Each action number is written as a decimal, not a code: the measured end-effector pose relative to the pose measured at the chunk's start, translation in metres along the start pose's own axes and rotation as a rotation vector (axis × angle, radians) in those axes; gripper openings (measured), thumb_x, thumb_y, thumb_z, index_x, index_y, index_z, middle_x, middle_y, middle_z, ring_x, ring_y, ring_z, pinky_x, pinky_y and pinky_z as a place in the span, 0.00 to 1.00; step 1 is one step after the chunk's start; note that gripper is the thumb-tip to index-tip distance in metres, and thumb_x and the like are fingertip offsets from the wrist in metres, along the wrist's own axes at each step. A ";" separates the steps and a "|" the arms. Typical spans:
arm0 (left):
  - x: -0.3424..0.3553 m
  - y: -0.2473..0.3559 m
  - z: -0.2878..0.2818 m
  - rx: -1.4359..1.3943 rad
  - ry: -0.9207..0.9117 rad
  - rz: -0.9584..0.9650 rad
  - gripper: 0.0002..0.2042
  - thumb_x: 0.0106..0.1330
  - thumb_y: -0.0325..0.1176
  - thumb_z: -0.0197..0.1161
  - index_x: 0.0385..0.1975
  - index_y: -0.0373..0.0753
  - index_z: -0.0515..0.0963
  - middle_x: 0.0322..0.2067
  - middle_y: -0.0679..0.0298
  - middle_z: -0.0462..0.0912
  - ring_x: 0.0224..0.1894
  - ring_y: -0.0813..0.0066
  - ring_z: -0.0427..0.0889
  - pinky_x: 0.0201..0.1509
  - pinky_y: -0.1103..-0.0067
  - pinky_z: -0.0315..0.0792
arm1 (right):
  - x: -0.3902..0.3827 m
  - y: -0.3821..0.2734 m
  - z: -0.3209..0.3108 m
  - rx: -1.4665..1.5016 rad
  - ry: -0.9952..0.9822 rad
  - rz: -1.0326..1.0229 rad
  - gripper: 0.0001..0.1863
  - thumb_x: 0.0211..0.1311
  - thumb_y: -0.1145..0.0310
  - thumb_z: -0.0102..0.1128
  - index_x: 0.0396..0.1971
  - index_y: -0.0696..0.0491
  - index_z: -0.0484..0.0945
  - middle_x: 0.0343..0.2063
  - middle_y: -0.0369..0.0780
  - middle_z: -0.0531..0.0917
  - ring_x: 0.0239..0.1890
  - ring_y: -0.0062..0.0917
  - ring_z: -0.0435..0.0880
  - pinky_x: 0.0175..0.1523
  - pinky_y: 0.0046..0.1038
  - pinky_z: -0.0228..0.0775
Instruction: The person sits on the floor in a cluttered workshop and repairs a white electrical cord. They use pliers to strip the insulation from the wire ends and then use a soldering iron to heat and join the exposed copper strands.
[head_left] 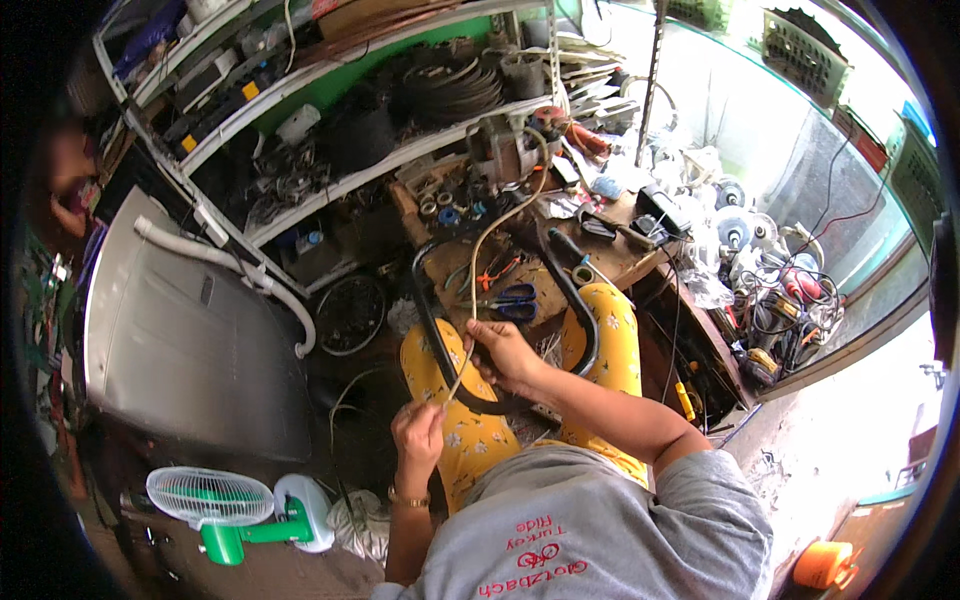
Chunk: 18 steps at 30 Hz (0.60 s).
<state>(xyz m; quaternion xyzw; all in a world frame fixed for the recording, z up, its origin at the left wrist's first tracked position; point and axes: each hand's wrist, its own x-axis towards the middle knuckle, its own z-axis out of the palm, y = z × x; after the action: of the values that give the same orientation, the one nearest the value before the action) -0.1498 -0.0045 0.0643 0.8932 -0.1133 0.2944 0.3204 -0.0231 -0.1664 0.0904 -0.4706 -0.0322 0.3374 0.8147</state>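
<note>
A thin beige cord (474, 290) runs from the cluttered bench down across my lap. My left hand (417, 435) is closed on its lower part, above my left thigh. A little further up, my right hand (505, 355) pinches the same cord between thumb and fingers. Around the cord and my right wrist lies a black tubular frame (427, 310), resting over my knees and the bench edge. Just beyond my right hand, blue-handled scissors (516, 302) and orange-handled pliers (497, 272) lie on the low wooden bench (545, 298). A screwdriver (566, 243) lies to their right.
Metal shelves (345, 185) hold coiled and dark parts at the back. A grey panel (200, 330) and a green-and-white fan (210, 497) stand at left. Tangled wires and white parts (735, 230) pile up at right, beside a glass case (800, 140). An orange container (825, 565) is at lower right.
</note>
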 end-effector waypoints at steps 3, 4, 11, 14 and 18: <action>0.009 0.027 -0.015 -0.032 -0.060 0.029 0.02 0.55 0.23 0.58 0.23 0.33 0.73 0.17 0.56 0.70 0.21 0.58 0.73 0.25 0.71 0.65 | 0.006 0.004 -0.001 0.116 0.003 0.041 0.19 0.69 0.55 0.47 0.22 0.51 0.73 0.10 0.33 0.68 0.09 0.18 0.62 0.13 0.21 0.51; 0.008 0.031 -0.018 -0.077 -0.072 0.022 0.03 0.56 0.24 0.58 0.23 0.33 0.73 0.17 0.57 0.70 0.21 0.60 0.72 0.25 0.72 0.64 | 0.005 0.000 -0.003 0.134 0.026 0.062 0.18 0.69 0.55 0.47 0.23 0.51 0.72 0.10 0.33 0.68 0.10 0.18 0.62 0.14 0.21 0.52; 0.012 0.058 -0.025 -0.933 0.161 -0.216 0.11 0.66 0.33 0.56 0.22 0.38 0.70 0.34 0.58 0.76 0.43 0.61 0.78 0.54 0.65 0.68 | 0.005 0.010 -0.014 0.185 0.063 0.040 0.18 0.69 0.55 0.48 0.23 0.51 0.71 0.12 0.33 0.68 0.10 0.18 0.61 0.14 0.22 0.51; 0.045 0.068 -0.032 -1.214 0.367 -0.020 0.13 0.69 0.39 0.53 0.24 0.41 0.66 0.39 0.57 0.74 0.57 0.54 0.71 0.68 0.57 0.53 | 0.000 0.009 -0.030 0.089 0.048 0.105 0.18 0.69 0.54 0.47 0.22 0.51 0.70 0.13 0.33 0.67 0.11 0.18 0.62 0.14 0.21 0.52; 0.064 0.042 -0.018 -0.690 0.457 -0.044 0.04 0.67 0.31 0.53 0.36 0.40 0.68 0.47 0.55 0.75 0.59 0.57 0.69 0.68 0.59 0.54 | -0.019 0.002 -0.020 0.202 -0.107 0.076 0.16 0.70 0.54 0.45 0.28 0.51 0.72 0.18 0.34 0.72 0.13 0.18 0.67 0.15 0.20 0.55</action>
<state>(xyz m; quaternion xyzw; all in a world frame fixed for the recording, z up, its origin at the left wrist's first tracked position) -0.1225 -0.0261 0.1347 0.6475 -0.1123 0.4229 0.6239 -0.0316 -0.1915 0.0830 -0.3682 -0.0236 0.3944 0.8416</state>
